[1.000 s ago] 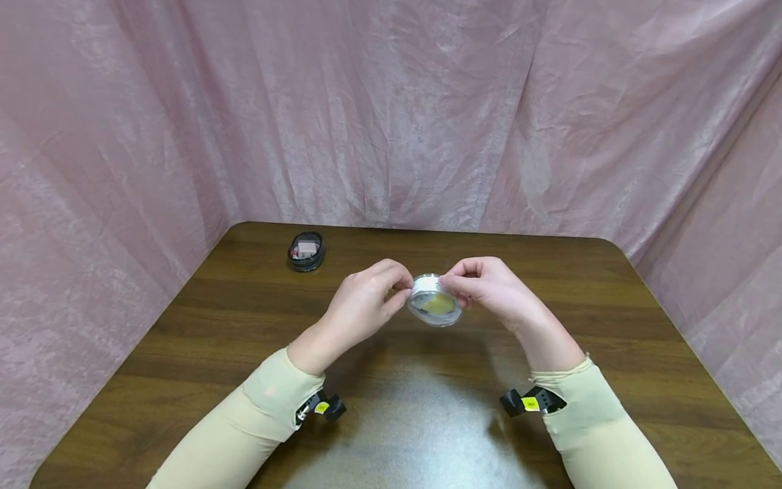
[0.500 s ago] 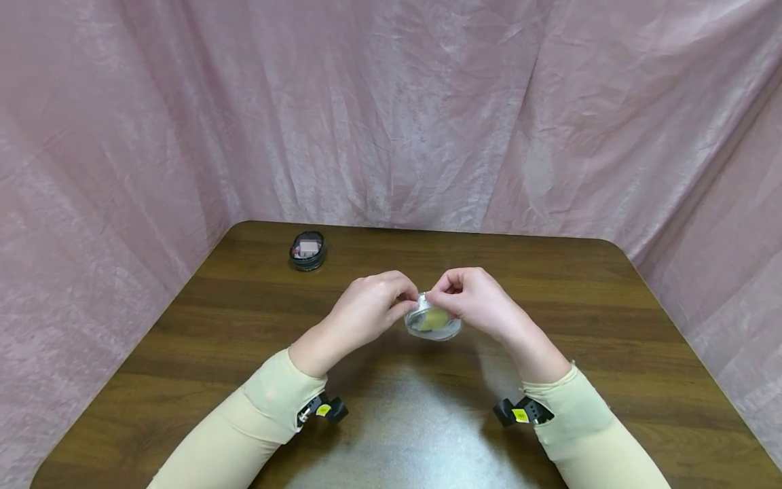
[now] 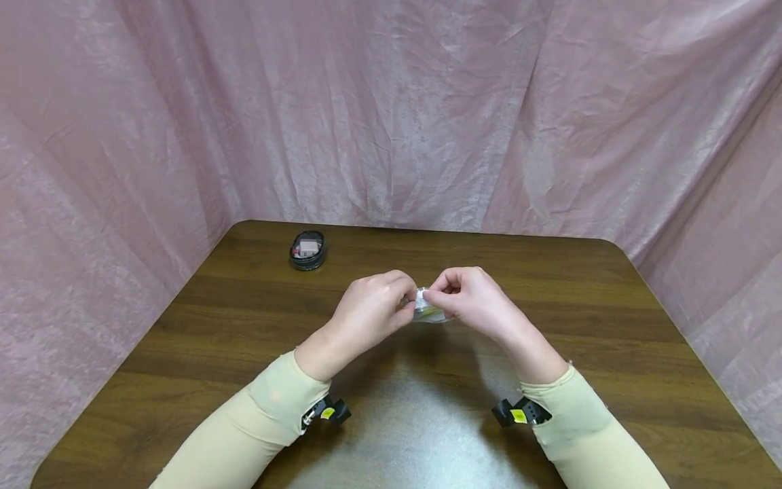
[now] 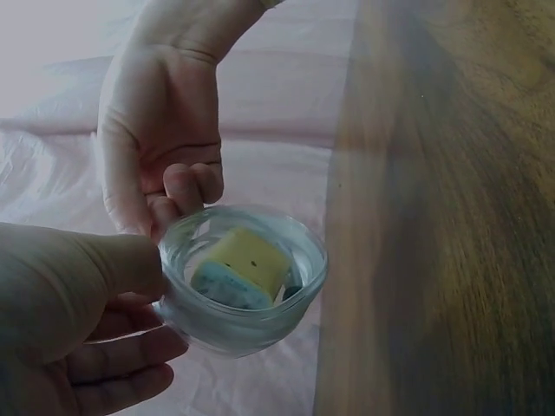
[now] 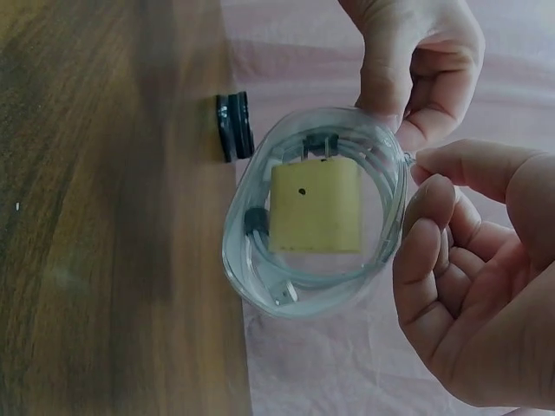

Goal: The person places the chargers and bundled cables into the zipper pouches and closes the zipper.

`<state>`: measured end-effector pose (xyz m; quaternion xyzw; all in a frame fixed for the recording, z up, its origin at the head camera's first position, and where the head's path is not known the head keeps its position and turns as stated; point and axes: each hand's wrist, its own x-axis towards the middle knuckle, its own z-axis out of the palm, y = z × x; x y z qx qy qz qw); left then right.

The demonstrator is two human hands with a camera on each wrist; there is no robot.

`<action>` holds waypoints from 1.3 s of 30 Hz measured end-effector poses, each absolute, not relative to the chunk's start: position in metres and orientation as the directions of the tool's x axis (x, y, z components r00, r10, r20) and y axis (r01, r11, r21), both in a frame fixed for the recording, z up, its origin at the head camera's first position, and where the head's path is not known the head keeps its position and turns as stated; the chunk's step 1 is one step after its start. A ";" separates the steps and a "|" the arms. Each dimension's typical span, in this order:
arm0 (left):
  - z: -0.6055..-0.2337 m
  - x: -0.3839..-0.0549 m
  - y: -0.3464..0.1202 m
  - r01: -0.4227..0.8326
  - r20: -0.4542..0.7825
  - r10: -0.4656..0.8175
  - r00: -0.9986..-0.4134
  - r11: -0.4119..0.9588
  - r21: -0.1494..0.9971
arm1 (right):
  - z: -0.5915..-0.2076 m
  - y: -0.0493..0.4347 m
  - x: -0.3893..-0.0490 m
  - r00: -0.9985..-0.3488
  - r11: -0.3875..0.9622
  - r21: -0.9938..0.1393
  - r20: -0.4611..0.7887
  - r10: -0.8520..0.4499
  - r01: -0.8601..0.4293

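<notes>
Above the table, both hands pinch the edge of a clear plastic package at its far side. Inside it lie a coiled white USB cable and a yellow charger block with metal prongs; the yellow block also shows in the left wrist view. The left hand grips from the left with thumb and fingers. Close beside it, the right hand pinches the rim with thumb and forefinger, its other fingers curled. In the head view the hands hide part of the package.
A second package, with a black coiled cable around a pale charger block, lies at the back left of the brown wooden table. Pink curtains hang behind and at the sides of the table.
The right hand has moved left, closer to the left hand. The package has come slightly nearer the person and tilted, so the head view sees it more edge-on. The black cable package stays put.
</notes>
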<state>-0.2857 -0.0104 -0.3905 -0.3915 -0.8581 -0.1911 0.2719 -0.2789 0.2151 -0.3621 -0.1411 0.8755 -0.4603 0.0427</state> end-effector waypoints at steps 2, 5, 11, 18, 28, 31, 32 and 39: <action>-0.391 -0.286 -0.010 0.776 0.628 0.566 -0.534 0.622 0.099 | -0.362 0.215 -0.279 -0.956 0.548 -0.807 0.069 -0.284 -0.221; -0.391 -0.286 -0.010 0.778 0.635 0.566 -0.527 0.621 0.092 | -0.363 0.217 -0.281 -0.957 0.565 -0.793 0.075 -0.279 -0.227; -0.392 -0.287 -0.010 0.783 0.628 0.578 -0.521 0.617 0.081 | -0.365 0.220 -0.283 -0.960 0.572 -0.796 0.038 -0.277 -0.197; -0.393 -0.287 -0.013 0.774 0.621 0.583 -0.524 0.630 0.062 | -0.368 0.221 -0.286 -0.962 0.574 -0.797 0.032 -0.272 -0.189; -0.392 -0.287 -0.013 0.774 0.609 0.586 -0.534 0.629 0.073 | -0.366 0.223 -0.287 -0.959 0.568 -0.804 0.013 -0.282 -0.178; -0.392 -0.288 -0.014 0.771 0.614 0.583 -0.532 0.633 0.068 | -0.365 0.226 -0.288 -0.954 0.559 -0.810 0.002 -0.299 -0.177; -0.393 -0.288 -0.014 0.771 0.617 0.582 -0.529 0.634 0.062 | -0.365 0.227 -0.288 -0.953 0.555 -0.812 0.002 -0.304 -0.179; -0.395 -0.291 -0.016 0.765 0.636 0.585 -0.503 0.644 0.013 | -0.364 0.230 -0.290 -0.952 0.576 -0.790 0.030 -0.304 -0.209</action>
